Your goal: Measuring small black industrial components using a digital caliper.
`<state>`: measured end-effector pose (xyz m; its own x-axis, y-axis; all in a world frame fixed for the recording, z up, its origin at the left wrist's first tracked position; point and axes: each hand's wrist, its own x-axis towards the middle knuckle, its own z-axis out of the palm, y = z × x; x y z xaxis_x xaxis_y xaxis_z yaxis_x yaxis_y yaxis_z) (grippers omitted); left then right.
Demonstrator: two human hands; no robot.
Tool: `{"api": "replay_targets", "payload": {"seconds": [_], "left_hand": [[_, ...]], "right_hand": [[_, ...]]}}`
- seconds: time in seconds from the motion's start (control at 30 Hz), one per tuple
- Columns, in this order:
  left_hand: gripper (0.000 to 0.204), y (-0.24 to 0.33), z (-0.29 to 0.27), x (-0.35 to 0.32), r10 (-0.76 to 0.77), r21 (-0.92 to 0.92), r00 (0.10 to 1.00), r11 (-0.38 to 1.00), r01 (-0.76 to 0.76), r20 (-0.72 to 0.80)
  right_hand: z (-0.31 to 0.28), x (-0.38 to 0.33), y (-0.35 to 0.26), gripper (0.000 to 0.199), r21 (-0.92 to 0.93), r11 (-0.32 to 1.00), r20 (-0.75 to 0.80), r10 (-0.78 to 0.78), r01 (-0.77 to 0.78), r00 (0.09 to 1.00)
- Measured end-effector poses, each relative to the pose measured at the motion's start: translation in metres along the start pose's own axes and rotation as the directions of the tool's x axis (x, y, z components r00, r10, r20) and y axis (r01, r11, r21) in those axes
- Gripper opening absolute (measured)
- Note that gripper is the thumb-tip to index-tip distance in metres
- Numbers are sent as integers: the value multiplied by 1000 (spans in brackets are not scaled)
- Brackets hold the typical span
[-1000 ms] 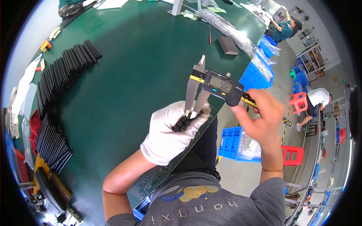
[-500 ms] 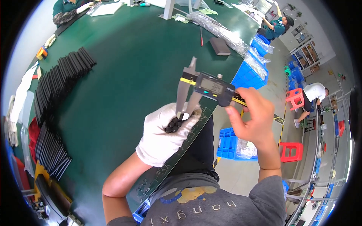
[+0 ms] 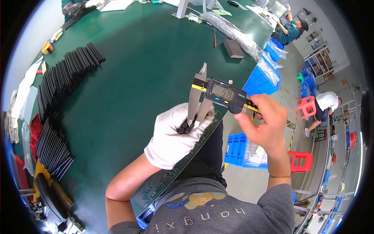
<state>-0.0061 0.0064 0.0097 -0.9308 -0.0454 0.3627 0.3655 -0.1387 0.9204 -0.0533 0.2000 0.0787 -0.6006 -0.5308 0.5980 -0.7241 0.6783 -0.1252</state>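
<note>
My left hand [image 3: 169, 138], in a white glove, is closed around a small bundle of black rods [image 3: 183, 128] whose round ends poke out between thumb and fingers. Bare, my right hand [image 3: 269, 123] grips the slide end of a digital caliper [image 3: 223, 94]. The caliper's lower jaws reach down to the rod ends, slightly apart, with one rod seemingly between them; the glove partly hides the contact. Rows of similar black rods [image 3: 70, 68] lie fanned along the left of the green table [image 3: 128, 78], with a lower pile [image 3: 54, 150] nearer me.
A dark box [image 3: 233, 48], a red pen [image 3: 214, 38] and a long clear plastic-wrapped bundle [image 3: 230, 29] lie toward the far right edge. Blue crates [image 3: 235, 150] stand beside the table, and red stools [image 3: 300, 162] on the floor. Co-workers sit or bend farther off.
The caliper's display reading differs. Fewer rod ends show at the glove, and the jaws sit a little differently against them. The whole view has shifted slightly.
</note>
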Motion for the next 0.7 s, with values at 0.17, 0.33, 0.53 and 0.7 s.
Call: {"api": "replay_targets", "payload": {"seconds": [0.17, 0.33, 0.53, 0.7], "left_hand": [[15, -2, -2, 0, 16, 39, 999, 999, -18, 47], [14, -3, -2, -2, 2, 27, 1000, 1000, -2, -2], [15, -3, 2, -2, -26, 31, 999, 999, 26, -25], [21, -7, 2, -3, 24, 29, 998, 999, -23, -54]], "right_hand": [[1, 1, 0, 33, 36, 999, -21, 3, -2, 1000], [3, -2, 3, 30, 58, 998, -22, -37, 39, 999], [0, -3, 1, 30, 43, 999, 3, 9, -9, 1000], [4, -2, -3, 29, 75, 994, -19, 81, -79, 997]]}}
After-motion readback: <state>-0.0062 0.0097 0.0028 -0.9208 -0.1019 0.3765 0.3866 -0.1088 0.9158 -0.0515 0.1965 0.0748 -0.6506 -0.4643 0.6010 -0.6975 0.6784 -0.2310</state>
